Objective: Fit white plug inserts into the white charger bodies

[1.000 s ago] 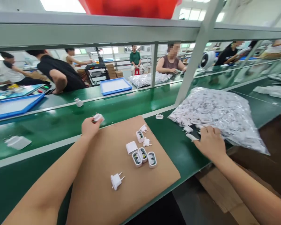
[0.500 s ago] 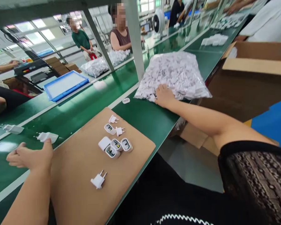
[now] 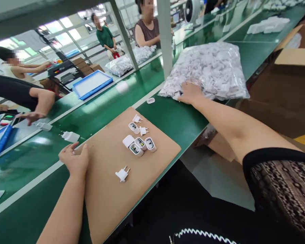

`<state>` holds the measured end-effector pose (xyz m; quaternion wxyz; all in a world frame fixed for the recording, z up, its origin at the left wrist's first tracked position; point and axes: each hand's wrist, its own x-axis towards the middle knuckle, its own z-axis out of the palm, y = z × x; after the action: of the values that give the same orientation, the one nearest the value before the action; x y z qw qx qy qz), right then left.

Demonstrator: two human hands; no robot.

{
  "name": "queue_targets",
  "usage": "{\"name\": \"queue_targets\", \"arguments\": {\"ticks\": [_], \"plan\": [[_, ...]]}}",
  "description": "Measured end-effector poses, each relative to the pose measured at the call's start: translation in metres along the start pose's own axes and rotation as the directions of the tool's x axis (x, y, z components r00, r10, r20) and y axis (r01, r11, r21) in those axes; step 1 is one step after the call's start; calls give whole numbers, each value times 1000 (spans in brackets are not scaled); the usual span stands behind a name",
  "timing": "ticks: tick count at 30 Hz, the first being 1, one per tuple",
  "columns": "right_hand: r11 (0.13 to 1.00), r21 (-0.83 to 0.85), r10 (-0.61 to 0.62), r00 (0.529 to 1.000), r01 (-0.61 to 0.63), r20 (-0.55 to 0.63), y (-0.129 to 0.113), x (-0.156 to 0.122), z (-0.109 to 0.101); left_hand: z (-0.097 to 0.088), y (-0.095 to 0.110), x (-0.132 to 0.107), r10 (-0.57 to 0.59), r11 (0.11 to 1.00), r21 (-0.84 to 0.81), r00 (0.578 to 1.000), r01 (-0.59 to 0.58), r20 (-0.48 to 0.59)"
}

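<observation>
My left hand (image 3: 75, 158) rests open at the left edge of a brown cardboard sheet (image 3: 112, 189), holding nothing. A white assembled plug (image 3: 70, 136) lies on the green belt just beyond it. My right hand (image 3: 190, 93) reaches far right to the near edge of a clear bag of white plug parts (image 3: 213, 67); its fingers curl against the bag, and what they hold is hidden. On the cardboard lie a cluster of white charger shells (image 3: 139, 145), small pin inserts (image 3: 143, 130) and one loose two-pin plug (image 3: 122, 174).
A metal post (image 3: 165, 37) stands beside the bag. A small white part (image 3: 150, 100) lies on the belt. A blue tray (image 3: 91, 84) and another bag (image 3: 122, 64) sit across the line, where other people work. An open cardboard box (image 3: 282, 88) stands at the right.
My left hand let go of the white plug on the belt and drew back to the cardboard's edge. My right hand stayed at the bag. The camera swung right.
</observation>
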<state>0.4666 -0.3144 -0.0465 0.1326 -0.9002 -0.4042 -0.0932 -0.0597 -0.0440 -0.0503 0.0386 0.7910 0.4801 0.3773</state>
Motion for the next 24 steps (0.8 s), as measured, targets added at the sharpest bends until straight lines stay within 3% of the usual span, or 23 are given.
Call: {"name": "queue_targets", "arguments": {"ticks": [6,10,19,24], "plan": [[968,-203,-154,988,145,-29,-9,-48,-15,-4,11,-9,-138,984,-109,990,140,20],[928,-235,-291,957,288,24,-20,-67,-15,-2,12,-11,-139,977,-158,990,140,16],[862,27,-506,862,507,-9,-56,-70,-11,-3,18,-19,-187,953,-233,981,192,43],[846,312,-434,898,432,-66,-83,-63,-30,3,14,-19,-167,955,-247,986,166,14]]}}
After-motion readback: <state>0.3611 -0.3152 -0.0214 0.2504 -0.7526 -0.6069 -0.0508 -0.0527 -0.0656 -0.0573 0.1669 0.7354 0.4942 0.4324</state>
